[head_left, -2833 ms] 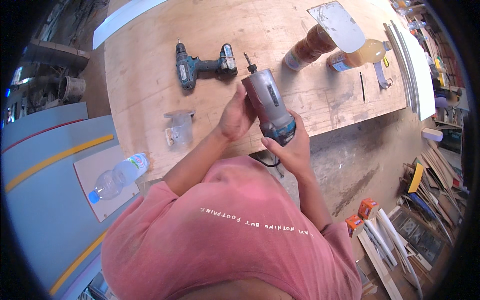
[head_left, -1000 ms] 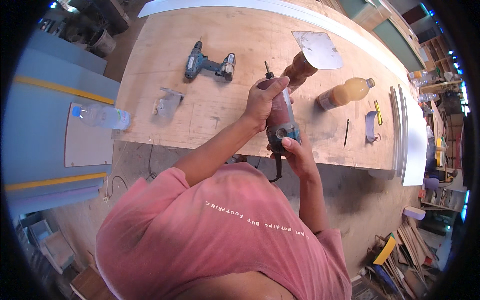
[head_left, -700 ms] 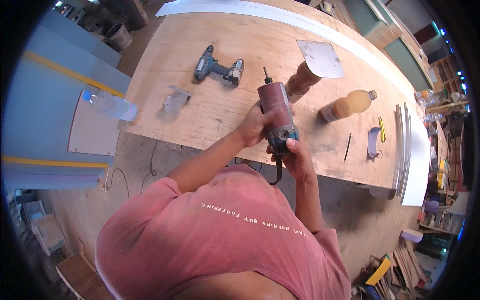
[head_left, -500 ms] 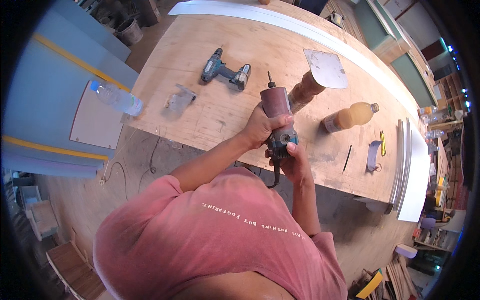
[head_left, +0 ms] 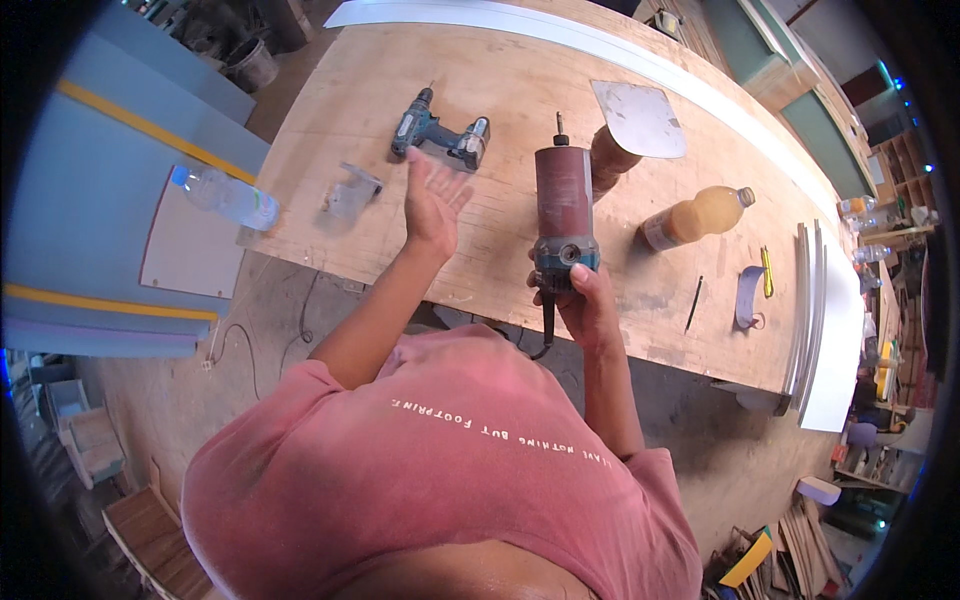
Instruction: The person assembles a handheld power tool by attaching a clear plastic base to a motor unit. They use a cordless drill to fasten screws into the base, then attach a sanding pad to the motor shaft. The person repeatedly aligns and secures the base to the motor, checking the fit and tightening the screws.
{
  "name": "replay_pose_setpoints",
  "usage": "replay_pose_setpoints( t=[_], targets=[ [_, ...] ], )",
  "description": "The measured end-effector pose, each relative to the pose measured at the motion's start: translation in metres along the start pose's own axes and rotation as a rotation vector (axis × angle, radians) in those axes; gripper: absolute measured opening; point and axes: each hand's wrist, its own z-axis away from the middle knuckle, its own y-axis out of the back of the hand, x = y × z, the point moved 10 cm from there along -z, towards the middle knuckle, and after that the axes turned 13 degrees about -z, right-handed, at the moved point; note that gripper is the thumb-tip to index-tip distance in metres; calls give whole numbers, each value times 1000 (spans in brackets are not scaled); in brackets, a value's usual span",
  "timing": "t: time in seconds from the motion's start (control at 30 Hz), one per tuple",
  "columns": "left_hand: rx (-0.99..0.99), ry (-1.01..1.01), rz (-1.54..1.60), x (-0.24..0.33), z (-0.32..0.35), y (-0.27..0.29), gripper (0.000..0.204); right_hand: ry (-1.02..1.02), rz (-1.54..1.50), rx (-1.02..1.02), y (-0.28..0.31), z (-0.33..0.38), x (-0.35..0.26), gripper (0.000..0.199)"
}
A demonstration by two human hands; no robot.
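My right hand (head_left: 592, 308) grips the lower end of a trim router (head_left: 566, 200), a dark red cylinder with a teal and black end. It is held upright in the picture, its collet and bit at the top and its black cord hanging down by my shirt. My left hand (head_left: 434, 208) is off the router, palm showing and fingers spread, holding nothing. Just beyond those fingers a teal cordless drill (head_left: 432, 132) lies on the plywood table (head_left: 500, 230). A clear plastic piece (head_left: 350, 194) sits to the left of that hand.
Behind the router, a brown bottle (head_left: 608, 165) stands beneath a grey plate (head_left: 640, 118). An amber bottle (head_left: 695, 218), a black pen (head_left: 694, 303), a yellow cutter (head_left: 767, 272) and pale strips (head_left: 803, 320) lie rightward. A water bottle (head_left: 226, 198) is at the left edge.
My left hand has let go of the router and moved left toward the drill, its fingers opening. My right hand still holds the router, which now points more straight up.
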Motion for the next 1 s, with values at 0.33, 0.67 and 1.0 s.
replay_pose_setpoints(
  t=[0.33,0.67,1.0],
  targets=[
    [-260,-337,-106,24,36,-50,75,243,785,52,-27,-3,-17,80],
    [-223,-89,-29,22,31,-47,42,132,907,59,-35,-7,16,86],
    [-203,-298,97,32,61,30,110,289,960,-8,-77,-18,47,85]
  ],
)
